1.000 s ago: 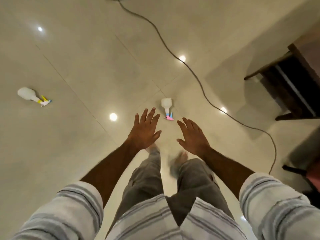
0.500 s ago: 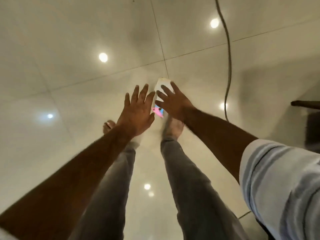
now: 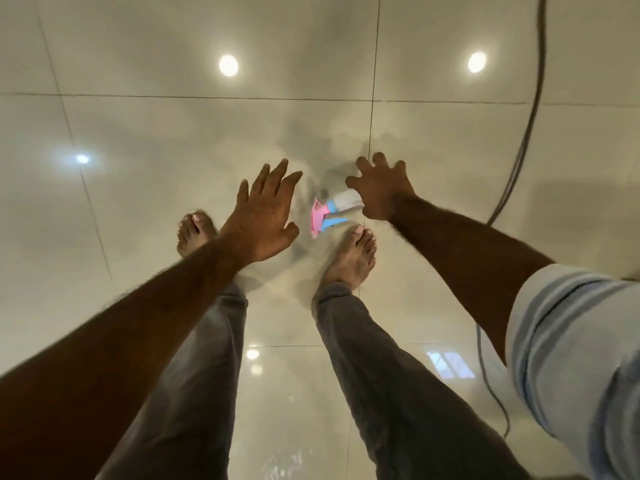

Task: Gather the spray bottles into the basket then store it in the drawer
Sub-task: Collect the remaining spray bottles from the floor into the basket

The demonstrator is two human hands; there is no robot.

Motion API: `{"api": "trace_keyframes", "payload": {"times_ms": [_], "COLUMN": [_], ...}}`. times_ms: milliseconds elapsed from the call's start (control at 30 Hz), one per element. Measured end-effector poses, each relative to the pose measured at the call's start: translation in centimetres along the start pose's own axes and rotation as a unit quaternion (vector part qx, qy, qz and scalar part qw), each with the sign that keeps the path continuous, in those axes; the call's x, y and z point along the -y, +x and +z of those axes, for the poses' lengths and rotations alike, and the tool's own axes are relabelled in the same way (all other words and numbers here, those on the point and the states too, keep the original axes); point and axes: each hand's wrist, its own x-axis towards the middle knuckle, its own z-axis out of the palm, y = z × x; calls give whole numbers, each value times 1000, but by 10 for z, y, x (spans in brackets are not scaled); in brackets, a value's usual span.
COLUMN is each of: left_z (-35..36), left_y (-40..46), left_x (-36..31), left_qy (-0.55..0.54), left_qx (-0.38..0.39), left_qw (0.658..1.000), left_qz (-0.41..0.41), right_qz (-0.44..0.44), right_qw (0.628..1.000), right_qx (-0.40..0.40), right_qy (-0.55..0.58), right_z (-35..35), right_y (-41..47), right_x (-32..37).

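1. The white plastic spray bottle with a pink-and-blue trigger head (image 3: 333, 208) lies on its side on the glossy cream tiled floor (image 3: 173, 133), just ahead of the person's right bare foot (image 3: 349, 254).
2. Its long axis runs roughly left to right: the pink trigger points toward the left hand, and the white body passes under the right hand.
3. The right hand (image 3: 381, 190) is directly over the bottle's body, fingers spread and curved downward. The body is hidden beneath the palm, so whether the fingers already touch it cannot be told; no closed grip shows.
4. The left hand (image 3: 266, 209) is just beside the trigger end, apart from the bottle, fingers straight and spread, holding nothing.
5. Judgement: the right hand is nearer and better placed; closing round the body across the long axis looks like the coming move.
6. A grey cable (image 3: 519, 150) curves over the floor well to the right of the bottle.
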Motion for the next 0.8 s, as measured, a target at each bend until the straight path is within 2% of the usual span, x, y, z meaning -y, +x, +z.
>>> {"api": "trace_keyframes", "payload": {"times_ms": [67, 100, 200, 233, 300, 367, 400, 467, 600, 800], "left_z": [-16, -28, -74, -95, -141, -189, -214, -257, -323, -376], "left_y": [-23, -38, -94, -117, -163, -206, -232, -287, -393, -530], "left_x": [-2, -5, -27, -37, -59, -79, -86, -93, -88, -27], "left_qy": [-75, -121, -236, -271, -380, -487, -514, -532, -550, -559], "left_qx": [-7, -11, -20, -29, -48, -76, -93, -133, -217, -332], "left_qw": [997, 993, 971, 961, 918, 861, 843, 828, 802, 756], "left_qz": [-13, -15, -37, -54, -102, -127, -131, -117, -86, -77], "right_qz": [61, 85, 131, 132, 109, 68, 44, 0, -91, -198], "right_qw": [979, 950, 800, 762, 725, 732, 741, 755, 806, 863], "right_qx": [36, 49, 59, 66, 113, 142, 146, 145, 117, 71], "right_qy": [192, 298, 583, 630, 670, 663, 654, 640, 573, 459], "right_z": [-14, -26, -83, -109, -169, -232, -264, -324, -423, -527], "right_y": [-23, -41, -112, -139, -195, -242, -267, -312, -378, -424], "right_x": [5, 9, 27, 35, 55, 76, 89, 118, 175, 297]}}
